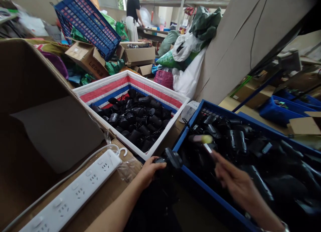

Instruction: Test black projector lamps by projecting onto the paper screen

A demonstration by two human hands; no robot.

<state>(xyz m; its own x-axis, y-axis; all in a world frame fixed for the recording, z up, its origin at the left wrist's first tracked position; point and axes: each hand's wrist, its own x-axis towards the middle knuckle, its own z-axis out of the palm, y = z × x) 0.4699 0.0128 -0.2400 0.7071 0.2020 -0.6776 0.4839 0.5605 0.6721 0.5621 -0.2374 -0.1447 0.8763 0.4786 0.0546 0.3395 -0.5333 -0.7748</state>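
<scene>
My left hand (pixel 149 171) is closed on a black plastic device (pixel 173 158) with a rounded end. It is held between the white-rimmed crate and the blue crate, and its exact kind is unclear. Over the blue crate (pixel 194 183), my right hand (pixel 232 178) is smeared by motion, its fingers pinched on a slim tool (pixel 208 148) with a whitish part. A pink and yellow blurred piece (pixel 204 139) shows just beyond it; whether it belongs to the tool I cannot tell. Many black plastic devices (pixel 235 141) fill the blue crate.
A white-rimmed crate (pixel 167 131) with striped lining holds black cylindrical devices (pixel 136 116). On the left are a power strip (pixel 82 188) and a large open carton (pixel 32 58). Behind stand a tilted blue crate (pixel 87 23), cartons, sacks (pixel 190 75) and a person (pixel 132 14).
</scene>
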